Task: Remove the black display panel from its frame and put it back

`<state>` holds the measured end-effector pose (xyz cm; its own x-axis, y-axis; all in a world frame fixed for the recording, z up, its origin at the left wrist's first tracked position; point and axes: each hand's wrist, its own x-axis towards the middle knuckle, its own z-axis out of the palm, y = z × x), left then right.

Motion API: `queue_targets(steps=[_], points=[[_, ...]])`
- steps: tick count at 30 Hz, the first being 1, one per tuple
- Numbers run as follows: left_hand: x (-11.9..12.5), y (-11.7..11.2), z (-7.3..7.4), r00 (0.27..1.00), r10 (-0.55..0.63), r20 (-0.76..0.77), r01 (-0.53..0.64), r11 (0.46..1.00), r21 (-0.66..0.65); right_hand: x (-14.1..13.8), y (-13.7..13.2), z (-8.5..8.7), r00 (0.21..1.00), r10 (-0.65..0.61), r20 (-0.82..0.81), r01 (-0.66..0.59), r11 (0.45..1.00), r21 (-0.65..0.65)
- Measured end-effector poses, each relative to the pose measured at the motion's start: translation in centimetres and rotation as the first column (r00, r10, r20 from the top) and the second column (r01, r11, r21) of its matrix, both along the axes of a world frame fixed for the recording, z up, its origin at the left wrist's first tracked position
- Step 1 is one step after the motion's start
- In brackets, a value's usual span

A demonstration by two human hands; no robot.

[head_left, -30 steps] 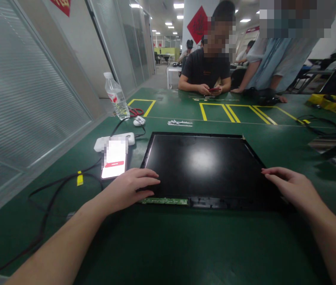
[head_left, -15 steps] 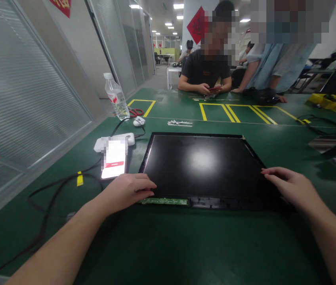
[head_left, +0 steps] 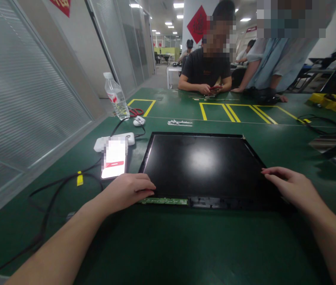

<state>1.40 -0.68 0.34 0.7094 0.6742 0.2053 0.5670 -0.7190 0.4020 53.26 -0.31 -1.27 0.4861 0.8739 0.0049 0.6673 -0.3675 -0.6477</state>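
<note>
A black flat display panel (head_left: 203, 166) lies face up on the green table, with a thin green circuit strip (head_left: 163, 201) showing along its near edge. My left hand (head_left: 128, 191) rests palm down on the panel's near-left corner, fingers together and lying flat. My right hand (head_left: 293, 186) lies along the panel's right edge near the front corner, fingers stretched out over the rim. Neither hand holds anything that I can see.
A lit phone (head_left: 114, 158) and a white power strip (head_left: 117, 139) lie left of the panel, with black cables (head_left: 58, 184) trailing. A water bottle (head_left: 116, 97) stands farther back. Two people (head_left: 206, 69) are at the far table edge. Metal parts (head_left: 334, 148) lie at right.
My left hand has drawn back a little toward me, its fingertips now just at the panel's corner. My right hand and the panel have stayed put.
</note>
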Motion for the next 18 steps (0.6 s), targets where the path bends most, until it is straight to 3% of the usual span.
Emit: queue_targets(steps=[7, 13, 18], points=[[0.08, 0.01, -0.09, 1.0, -0.008, -0.003, 0.008, 1.0, 0.024, -0.3, -0.16, 0.47, 1.0, -0.01, 0.0, 0.01, 0.999, -0.05], [-0.01, 0.11, -0.33, 1.0, 0.015, -0.001, -0.015, 1.0, 0.0, 0.12, -0.06, 0.22, 0.999, 0.015, 0.029, -0.015, 1.0, 0.016], [-0.05, 0.14, -0.44, 0.999, 0.024, 0.027, -0.023, 0.999, -0.023, 0.24, -0.17, 0.09, 1.0, 0.013, 0.0, -0.013, 1.0, -0.024]])
